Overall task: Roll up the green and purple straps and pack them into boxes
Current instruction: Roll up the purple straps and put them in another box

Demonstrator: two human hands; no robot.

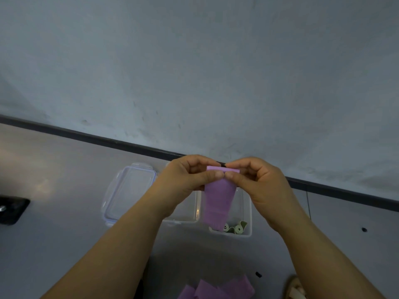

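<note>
A purple strap [218, 198] hangs in the air in front of me, its top end folded over into the start of a roll. My left hand [185, 176] and my right hand [257, 182] pinch that top end from either side, thumbs meeting at the middle. Below it stand two clear boxes: the left box [192, 219] is mostly hidden by my left arm, and the right box [248, 212] holds rolled green straps [235, 228]. More purple straps [218, 289] lie at the bottom edge of the view.
A clear lid [127, 190] with clip edges lies left of the boxes on the grey floor. A dark baseboard [108, 140] runs along the wall behind. A black object [13, 209] sits at far left. A sandal [294, 287] shows at bottom right.
</note>
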